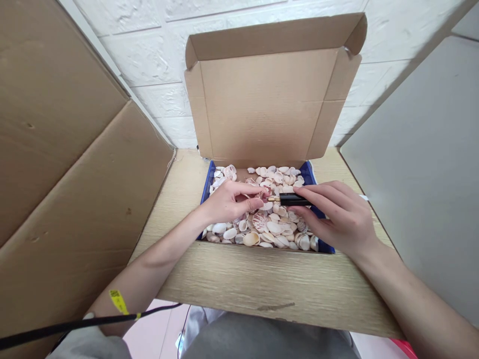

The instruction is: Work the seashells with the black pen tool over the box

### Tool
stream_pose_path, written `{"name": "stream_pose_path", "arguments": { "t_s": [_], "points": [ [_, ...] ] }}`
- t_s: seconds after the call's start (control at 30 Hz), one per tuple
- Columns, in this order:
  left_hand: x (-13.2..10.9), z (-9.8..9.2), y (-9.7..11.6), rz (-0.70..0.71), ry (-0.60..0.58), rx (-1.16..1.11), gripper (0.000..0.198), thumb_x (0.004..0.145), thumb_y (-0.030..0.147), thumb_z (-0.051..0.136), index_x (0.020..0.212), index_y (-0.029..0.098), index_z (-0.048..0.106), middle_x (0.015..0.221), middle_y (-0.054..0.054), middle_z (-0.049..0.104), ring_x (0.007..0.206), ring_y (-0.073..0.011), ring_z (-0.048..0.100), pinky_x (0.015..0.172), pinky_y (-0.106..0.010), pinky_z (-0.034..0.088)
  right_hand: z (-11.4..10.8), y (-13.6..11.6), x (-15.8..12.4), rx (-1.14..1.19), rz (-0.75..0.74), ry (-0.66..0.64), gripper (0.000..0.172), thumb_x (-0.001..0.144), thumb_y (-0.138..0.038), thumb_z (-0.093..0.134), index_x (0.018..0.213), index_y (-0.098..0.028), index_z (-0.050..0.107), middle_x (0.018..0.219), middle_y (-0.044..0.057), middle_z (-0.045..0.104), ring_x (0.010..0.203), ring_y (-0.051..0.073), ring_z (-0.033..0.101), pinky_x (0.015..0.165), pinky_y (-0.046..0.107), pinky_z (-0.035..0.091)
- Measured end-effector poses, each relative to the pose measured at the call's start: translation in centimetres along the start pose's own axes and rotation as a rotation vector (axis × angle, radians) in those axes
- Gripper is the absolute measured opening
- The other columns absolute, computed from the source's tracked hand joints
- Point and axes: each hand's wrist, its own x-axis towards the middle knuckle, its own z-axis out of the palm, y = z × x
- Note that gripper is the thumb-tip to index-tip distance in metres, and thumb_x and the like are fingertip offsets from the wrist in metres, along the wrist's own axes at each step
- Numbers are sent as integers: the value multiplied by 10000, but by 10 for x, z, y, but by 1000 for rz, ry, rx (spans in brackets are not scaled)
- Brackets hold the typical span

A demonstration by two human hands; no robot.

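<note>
My left hand (234, 200) pinches a small reddish-striped seashell (266, 192) between thumb and fingers, above the open box. From the right, my right hand (339, 212) grips a black mini electric drill (294, 199) with a brass-coloured chuck. The drill lies roughly level and its tip points left, right at the shell; whether the bit has entered it I cannot tell. Under both hands, many white, cream and striped seashells (275, 228) fill the blue-edged cardboard box (205, 193). Fingers hide part of the held shell.
The box's brown lid (262, 104) stands raised against the white brick wall (142, 55). Cardboard panels (75, 189) rise at left and a grey panel (422, 149) at right. A black cable (93, 323) with a yellow tag crosses below my left forearm. The wooden tabletop (239, 279) ends near my lap.
</note>
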Motion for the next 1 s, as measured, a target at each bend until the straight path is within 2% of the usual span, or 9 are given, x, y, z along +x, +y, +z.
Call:
{"name": "stream_pose_path", "arguments": {
  "t_s": [0.17,0.4,0.57,0.77,0.9,1.0],
  "points": [
    [0,0,1,5,-10,8,337,867,402,660,1008,114,766,896,-71,763,733,-142,673,656,-226,546,-1,0,0,-51,-2,28,477,851,-189,723,1287,-306,569,960,46,746,784,220,681,680,373,545],
    [0,1,0,19,15,5,344,862,403,667,1017,115,772,938,-87,776,782,-166,703,674,-236,562,6,5,-5,-45,42,-72,305,887,-270,691,1175,-212,612,969,95,731,789,228,671,683,364,548],
    [0,1,1,20,-1,-12,307,867,380,667,992,118,769,929,-83,776,809,-171,714,706,-237,568,4,4,-6,-11,88,-156,180,937,-313,627,1075,-200,638,835,48,717,673,175,660,563,286,499],
    [0,0,2,11,-33,0,269,883,357,648,919,117,763,866,-66,764,769,-153,698,693,-220,554,1,2,-3,31,74,-209,159,964,-295,589,1035,-162,642,750,24,690,564,131,609,500,258,451],
    [0,-1,2,-8,-27,13,290,883,368,647,955,113,766,878,-68,766,765,-151,695,687,-218,552,1,3,-3,-20,9,-151,177,931,-284,643,1051,-154,628,770,35,703,605,148,632,516,270,473],
    [0,-1,1,-23,-16,11,319,876,377,651,1018,115,765,930,-77,772,786,-163,698,690,-231,555,0,4,-2,-45,-39,-59,309,851,-251,742,1117,-154,619,860,76,730,673,181,649,574,303,509]
  ]
}}
